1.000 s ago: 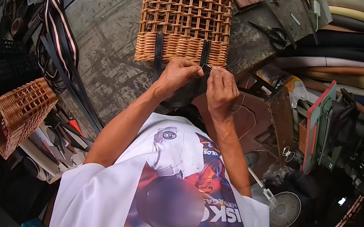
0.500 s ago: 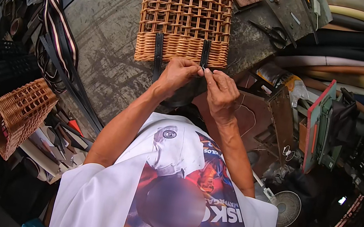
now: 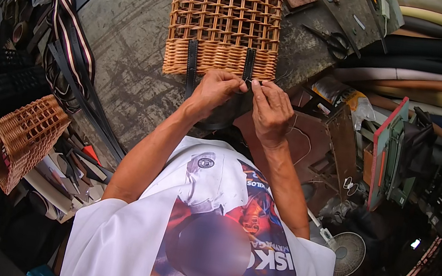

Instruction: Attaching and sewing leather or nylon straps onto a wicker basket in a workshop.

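Note:
A brown wicker basket (image 3: 219,59) lies on the worktable with its openwork side up. Two black straps run over its near edge, the left strap (image 3: 192,60) and the right strap (image 3: 250,58). My left hand (image 3: 219,88) is closed at the lower end of the right strap, pinching it with thumb and forefinger. Just beside it, the fingertips of my right hand (image 3: 271,111) are pinched on a thin pale thread (image 3: 249,81). Whether a needle is among the fingers is too small to tell. More thread trails down on the right of that hand.
Scissors (image 3: 333,41) lie on the worktable (image 3: 133,35) to the right of the basket. Black straps (image 3: 70,42) hang at the left, above a second wicker basket (image 3: 27,141). Rolls of material (image 3: 422,52) are stacked at right; a fan (image 3: 347,254) stands lower right.
My right hand has shifted slightly right, away from the left fingertips, with the thread between them. My left hand and the basket stay nearly in place.

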Demonstrator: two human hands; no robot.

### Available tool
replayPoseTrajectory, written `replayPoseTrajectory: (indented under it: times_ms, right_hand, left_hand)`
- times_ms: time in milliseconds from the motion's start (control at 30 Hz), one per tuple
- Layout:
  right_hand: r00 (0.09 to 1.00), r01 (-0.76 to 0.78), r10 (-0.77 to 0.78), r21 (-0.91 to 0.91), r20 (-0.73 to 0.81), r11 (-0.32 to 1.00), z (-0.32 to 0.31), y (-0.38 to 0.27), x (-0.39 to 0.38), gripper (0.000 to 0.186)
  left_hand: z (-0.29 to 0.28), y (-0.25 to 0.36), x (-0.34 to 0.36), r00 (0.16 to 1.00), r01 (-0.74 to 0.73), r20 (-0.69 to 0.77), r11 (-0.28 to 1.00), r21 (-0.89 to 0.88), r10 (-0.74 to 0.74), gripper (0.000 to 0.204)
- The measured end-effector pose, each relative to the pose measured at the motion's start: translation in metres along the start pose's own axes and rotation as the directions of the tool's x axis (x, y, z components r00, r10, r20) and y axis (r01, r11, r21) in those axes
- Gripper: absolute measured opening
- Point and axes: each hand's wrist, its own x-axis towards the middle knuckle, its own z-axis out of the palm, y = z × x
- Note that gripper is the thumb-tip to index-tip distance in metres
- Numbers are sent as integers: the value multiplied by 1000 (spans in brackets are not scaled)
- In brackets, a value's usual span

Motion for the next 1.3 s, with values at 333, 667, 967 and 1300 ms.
replayPoseTrajectory:
  times_ms: [333, 667, 967, 1300]
  right_hand:
    - [1000, -22, 22, 5, -16, 1000, 4, 2, -1, 29]
    - [999, -34, 36, 54, -31, 998, 8, -3, -13, 30]
    - [994, -102, 103, 20, -31, 995, 8, -2, -10, 29]
    - [995, -85, 88, 66, -48, 994, 2, 1, -2, 27]
  left_hand:
    - [0, -3, 1, 1000, -8, 12, 1000, -16, 8, 18]
    - [-1, 0, -2, 1000, 14, 24, 999, -34, -13, 16]
    - [2, -4, 0, 1000, 2, 7, 1000, -17, -2, 18]
    - [2, -2, -1, 1000, 5, 14, 1000, -16, -4, 18]
